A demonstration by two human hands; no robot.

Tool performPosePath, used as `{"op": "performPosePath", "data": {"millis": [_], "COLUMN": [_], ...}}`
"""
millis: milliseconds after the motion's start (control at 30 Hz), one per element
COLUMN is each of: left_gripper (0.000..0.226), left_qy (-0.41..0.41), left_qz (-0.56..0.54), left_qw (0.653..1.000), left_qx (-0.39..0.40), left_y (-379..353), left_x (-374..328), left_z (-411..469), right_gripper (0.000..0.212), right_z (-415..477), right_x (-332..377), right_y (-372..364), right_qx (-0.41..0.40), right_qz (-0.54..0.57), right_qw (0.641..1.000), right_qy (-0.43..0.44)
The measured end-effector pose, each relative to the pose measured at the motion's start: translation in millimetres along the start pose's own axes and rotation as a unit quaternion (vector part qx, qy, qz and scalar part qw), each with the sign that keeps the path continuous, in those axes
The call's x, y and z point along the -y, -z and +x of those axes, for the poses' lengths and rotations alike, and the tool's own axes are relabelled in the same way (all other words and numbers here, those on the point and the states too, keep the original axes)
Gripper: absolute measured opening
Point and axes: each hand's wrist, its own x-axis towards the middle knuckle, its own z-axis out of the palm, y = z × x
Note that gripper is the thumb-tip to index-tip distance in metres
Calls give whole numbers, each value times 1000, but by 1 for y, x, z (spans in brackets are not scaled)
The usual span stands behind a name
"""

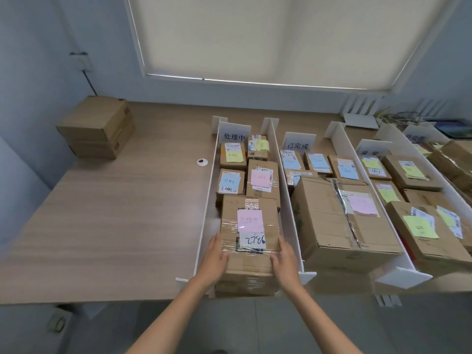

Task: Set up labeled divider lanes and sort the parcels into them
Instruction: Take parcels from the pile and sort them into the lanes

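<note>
**Parcel held at near end of leftmost lane**

Left hand (214, 254) and right hand (285, 256) press flat on opposite sides of a taped cardboard parcel (249, 226), gripping it between them. Parcel carries a pink note and a white slip reading "2786". It sits on a lower carton (245, 282) at the tabletop (115, 213) edge, between two white dividers (204, 226), in the lane with the sign "处理中" (234, 136). Four smaller parcels lie beyond it. Lanes to the right hold more parcels.
</note>
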Motion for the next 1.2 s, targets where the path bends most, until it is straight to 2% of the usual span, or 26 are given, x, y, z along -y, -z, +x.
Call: {"op": "performPosePath", "data": {"millis": [233, 400, 600, 867, 1200], "left_gripper": [49, 39, 31, 30, 29], "left_qy": [1, -10, -6, 26, 45], "left_qz": [66, 116, 132, 135, 94], "left_qw": [993, 977, 961, 951, 953], "left_qx": [-94, -177, -242, -275, -285], "left_y": [71, 158, 283, 418, 495], "left_x": [22, 49, 91, 162, 223], "left_z": [-42, -57, -67, -60, -12], "right_gripper": [47, 38, 28, 28, 29], "right_z": [-13, -16, -10, 0, 93], "right_x": [42, 111, 207, 333, 442], "right_y": [-20, -64, -150, -249, -334], "right_qx": [-11, 24, 43, 79, 112], "right_qz": [-82, -69, -55, 38, 54], "right_qw": [990, 976, 963, 975, 986], "right_qy": [115, 206, 259, 205, 111]}}
